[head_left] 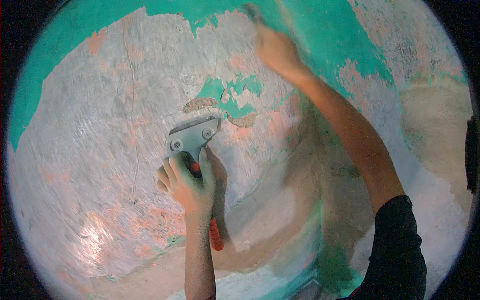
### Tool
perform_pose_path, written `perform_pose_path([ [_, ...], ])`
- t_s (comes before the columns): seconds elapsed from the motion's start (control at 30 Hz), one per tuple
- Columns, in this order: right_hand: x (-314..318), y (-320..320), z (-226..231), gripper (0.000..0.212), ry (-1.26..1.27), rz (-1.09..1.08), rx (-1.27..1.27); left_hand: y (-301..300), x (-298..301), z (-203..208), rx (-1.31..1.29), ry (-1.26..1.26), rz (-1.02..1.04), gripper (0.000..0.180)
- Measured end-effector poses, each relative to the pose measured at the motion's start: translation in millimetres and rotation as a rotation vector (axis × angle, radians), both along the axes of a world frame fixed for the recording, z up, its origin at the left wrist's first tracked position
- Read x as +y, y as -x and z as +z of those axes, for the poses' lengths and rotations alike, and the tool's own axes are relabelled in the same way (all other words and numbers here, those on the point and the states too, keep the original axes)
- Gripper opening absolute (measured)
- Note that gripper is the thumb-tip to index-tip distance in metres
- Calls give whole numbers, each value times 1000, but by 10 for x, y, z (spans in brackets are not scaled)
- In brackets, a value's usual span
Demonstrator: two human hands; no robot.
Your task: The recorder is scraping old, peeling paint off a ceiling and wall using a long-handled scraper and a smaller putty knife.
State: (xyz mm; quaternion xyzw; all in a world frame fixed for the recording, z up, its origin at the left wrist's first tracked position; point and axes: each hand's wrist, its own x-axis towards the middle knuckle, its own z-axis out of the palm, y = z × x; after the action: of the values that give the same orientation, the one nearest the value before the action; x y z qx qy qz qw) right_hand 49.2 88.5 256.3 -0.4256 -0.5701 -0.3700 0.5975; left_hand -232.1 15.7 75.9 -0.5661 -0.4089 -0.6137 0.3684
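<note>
Peeling green wall (100, 75), left hand (190, 182) clenched around scraper (192, 136), right hand (279, 52) raised, grip wrapped around blurred tool (252, 11)

A short black sleeve (397, 245) covers the upper right arm and ends near the elbow in a loose, slightly uneven hem, its cloth plain and dark. Below it the right forearm (350, 130) is bare, as is the right hand (277, 52), which is blurred. The left hand (187, 182) and left forearm (200, 255) are bare too, the forearm finely speckled.
</note>
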Motion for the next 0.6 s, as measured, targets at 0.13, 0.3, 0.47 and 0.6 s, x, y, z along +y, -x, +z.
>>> perform_pose_path([
  [0.13, -127, 61, -88, 41, 75, -56, -133, 16, 0, -22, -11, 23, 11, 35],
  [0.3, -52, 121, -65, 50, 32, -57, -33, 8, 20, -17, -16, 21, 5, 35],
  [0.47, -137, -18, 108, 51, 70, -75, -64, 4, 11, -20, -15, 35, -4, 36],
  [0.6, -122, 262, 13, 51, 41, -31, -87, 14, 6, -20, -24, 40, 10, 35],
])
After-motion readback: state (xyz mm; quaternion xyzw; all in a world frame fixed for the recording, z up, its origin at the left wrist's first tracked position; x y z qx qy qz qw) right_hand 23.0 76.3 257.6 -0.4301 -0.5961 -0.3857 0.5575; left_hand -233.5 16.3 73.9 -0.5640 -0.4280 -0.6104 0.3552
